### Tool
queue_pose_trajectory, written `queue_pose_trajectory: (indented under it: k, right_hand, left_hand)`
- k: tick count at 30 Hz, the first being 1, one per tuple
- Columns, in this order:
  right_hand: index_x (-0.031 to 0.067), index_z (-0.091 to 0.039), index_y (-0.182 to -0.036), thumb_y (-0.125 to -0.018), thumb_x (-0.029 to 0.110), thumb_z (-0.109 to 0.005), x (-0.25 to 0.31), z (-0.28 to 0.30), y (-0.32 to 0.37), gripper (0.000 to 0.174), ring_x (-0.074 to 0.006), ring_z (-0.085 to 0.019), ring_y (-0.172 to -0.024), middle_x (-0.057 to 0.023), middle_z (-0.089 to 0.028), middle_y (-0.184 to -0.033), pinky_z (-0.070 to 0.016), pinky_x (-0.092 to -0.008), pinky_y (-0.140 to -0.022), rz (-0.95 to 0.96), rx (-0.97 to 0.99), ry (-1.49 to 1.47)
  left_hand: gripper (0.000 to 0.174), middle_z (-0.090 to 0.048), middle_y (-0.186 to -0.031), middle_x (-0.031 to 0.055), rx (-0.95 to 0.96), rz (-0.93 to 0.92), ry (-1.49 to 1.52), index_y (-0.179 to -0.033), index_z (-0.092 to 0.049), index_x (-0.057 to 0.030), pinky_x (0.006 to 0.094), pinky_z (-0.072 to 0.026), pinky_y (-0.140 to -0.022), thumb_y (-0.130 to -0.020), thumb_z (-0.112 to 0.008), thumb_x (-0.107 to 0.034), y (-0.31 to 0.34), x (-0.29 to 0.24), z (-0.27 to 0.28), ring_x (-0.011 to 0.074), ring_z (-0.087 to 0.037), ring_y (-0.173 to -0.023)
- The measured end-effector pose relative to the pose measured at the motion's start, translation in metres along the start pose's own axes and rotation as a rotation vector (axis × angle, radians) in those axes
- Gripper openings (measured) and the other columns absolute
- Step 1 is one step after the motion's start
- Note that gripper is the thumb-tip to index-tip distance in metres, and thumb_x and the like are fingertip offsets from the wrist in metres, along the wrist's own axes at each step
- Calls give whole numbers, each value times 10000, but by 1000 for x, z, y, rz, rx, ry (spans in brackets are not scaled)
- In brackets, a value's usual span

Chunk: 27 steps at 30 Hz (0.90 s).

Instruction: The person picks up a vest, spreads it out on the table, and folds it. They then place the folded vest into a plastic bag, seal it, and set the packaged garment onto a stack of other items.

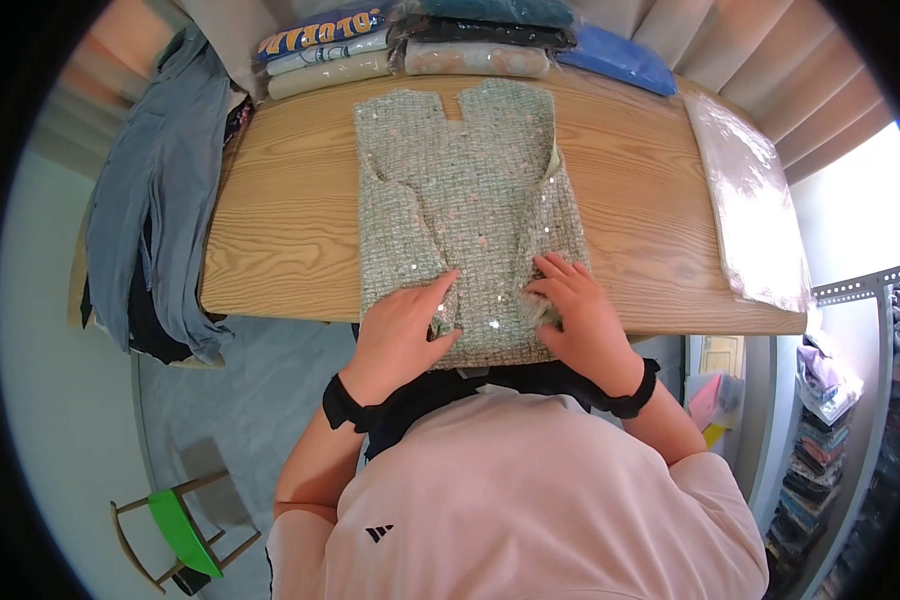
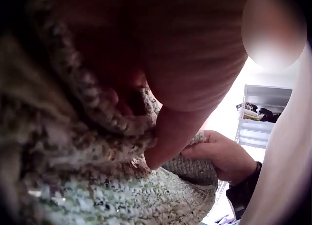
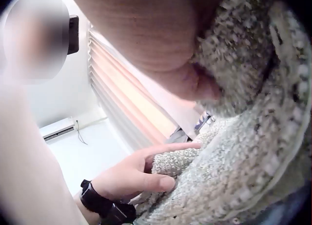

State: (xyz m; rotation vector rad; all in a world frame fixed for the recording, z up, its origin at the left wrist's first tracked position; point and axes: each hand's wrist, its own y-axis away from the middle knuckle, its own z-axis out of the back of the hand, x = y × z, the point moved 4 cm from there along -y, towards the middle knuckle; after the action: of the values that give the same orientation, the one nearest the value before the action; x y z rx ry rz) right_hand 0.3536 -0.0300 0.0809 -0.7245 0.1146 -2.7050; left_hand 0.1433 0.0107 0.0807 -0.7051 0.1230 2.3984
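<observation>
A pale green tweed garment with shiny sequins (image 1: 470,200) lies folded on the wooden table, its lower end at the front edge. My left hand (image 1: 402,335) rests on its lower left part, fingers pointing inward, thumb and fingers around a fold of the cloth. On the lower right part, my right hand (image 1: 582,320) has its fingers bent round a bunched cuff-like end. In the left wrist view, the thumb presses on knitted cloth (image 2: 112,195). The right wrist view shows my right thumb and fingers against a thick roll of cloth (image 3: 234,54).
Bagged folded clothes (image 1: 478,60) line the back of the wooden table (image 1: 280,220). Blue-grey garments (image 1: 160,190) hang over its left end; clear plastic bags (image 1: 750,200) lie at the right. A green chair (image 1: 185,530) stands lower left, and shelves of clothes (image 1: 820,470) stand right.
</observation>
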Motion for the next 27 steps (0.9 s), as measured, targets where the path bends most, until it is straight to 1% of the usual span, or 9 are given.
queue_pose_trajectory:
  k: [2, 4, 5, 7, 8, 10, 16, 22, 27]
  right_hand:
    - [61, -487, -1177, -664, 75, -665, -1, -3, 2, 543, -358, -347, -1302, -227, -393, -1369, -288, -464, -1064, -19, 12, -30]
    - [47, -453, -1264, -696, 110, -673, 15, -3, 3, 612, -317, -355, -1305, -187, -384, -1394, -284, -440, -1070, 37, -73, 50]
    - [47, -453, -1264, -696, 110, -673, 20, -7, 4, 612, -317, -355, -1305, -187, -384, -1394, -284, -440, -1070, 34, -74, 51]
    - [33, -427, -1304, -726, 175, -686, 27, -18, 5, 649, -275, -358, -1307, -145, -377, -1413, -274, -420, -1078, 57, -10, 221]
    - [33, -427, -1304, -726, 175, -686, 25, -18, 6, 649, -275, -358, -1307, -145, -377, -1413, -274, -420, -1078, 56, -9, 223]
    - [34, -413, -1325, -761, 209, -671, 19, -19, 7, 645, -257, -355, -1311, -130, -378, -1415, -267, -408, -1083, 82, 34, 291]
    - [65, -419, -1330, -756, 163, -662, 11, -15, 6, 630, -254, -352, -1314, -117, -376, -1417, -271, -405, -1082, 101, 54, 266]
    - [75, -436, -1319, -738, 99, -653, 14, -14, 6, 621, -256, -357, -1311, -111, -386, -1410, -274, -406, -1079, 78, 45, 244]
    - [87, -444, -1317, -723, 82, -659, 9, -11, 7, 632, -270, -351, -1315, -108, -392, -1407, -278, -421, -1077, 73, 52, 187]
  left_hand:
    - [626, -630, -999, 143, 5, 4, -6, -1309, -473, -88, 387, -468, -758, -744, -702, -227, 0, 1, -1, 300, -588, -868]
    - [630, -632, -986, 139, -15, -12, -14, -1314, -470, -90, 387, -469, -751, -744, -702, -227, 1, 1, -2, 299, -587, -856]
    - [630, -632, -986, 139, -13, -15, -13, -1314, -470, -90, 387, -469, -751, -744, -702, -227, 1, 1, -3, 299, -587, -856]
    - [625, -633, -969, 133, -76, -54, -11, -1312, -473, -90, 388, -469, -745, -748, -701, -234, 2, 2, -4, 295, -586, -842]
    - [625, -633, -969, 133, -77, -55, -10, -1312, -473, -90, 388, -469, -745, -748, -701, -234, 1, 2, -3, 295, -586, -842]
    - [616, -620, -903, 124, -59, -40, -15, -1305, -480, -87, 385, -467, -717, -731, -686, -177, 1, 1, -2, 288, -580, -808]
    - [630, -522, -759, 100, -104, -134, 33, -1258, -521, -77, 387, -442, -632, -637, -626, -41, 5, -17, 12, 286, -535, -700]
    - [604, -484, -767, 85, 4, -283, -11, -1223, -550, -63, 369, -421, -649, -624, -620, -23, 4, -9, -3, 261, -515, -708]
    - [594, -473, -779, 77, -40, -255, 27, -1222, -555, -65, 371, -411, -677, -632, -618, -27, 3, -11, -3, 254, -514, -730]
